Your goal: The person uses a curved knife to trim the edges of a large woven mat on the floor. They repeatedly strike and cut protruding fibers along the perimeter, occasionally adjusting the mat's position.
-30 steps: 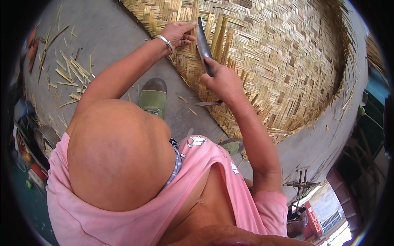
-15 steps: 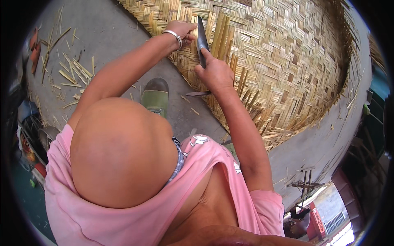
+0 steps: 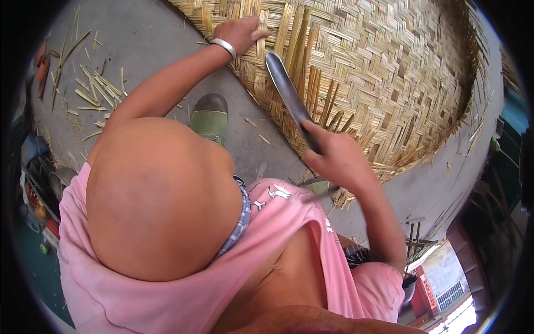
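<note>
Weaving of the bamboo mat (image 3: 389, 72) looks largely done; left hand (image 3: 240, 32) presses flat, right hand (image 3: 334, 158) grips knife (image 3: 286, 92) at loose strip ends (image 3: 320, 100).

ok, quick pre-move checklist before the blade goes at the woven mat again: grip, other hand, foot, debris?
1. Knife grip: right hand closed around the handle of the knife. Ok.
2. Blade position: tip raised over the loose strips at the edge of the woven bamboo mat; whether it touches them, cannot tell.
3. Left hand pressing on the mat edge, close beside the blade tip. Not ok.
4. Green shoe on the concrete, off the mat and away from the blade. Ok.
5. Bamboo offcuts scattered on the floor at left, apart from the work. Ok.
</note>
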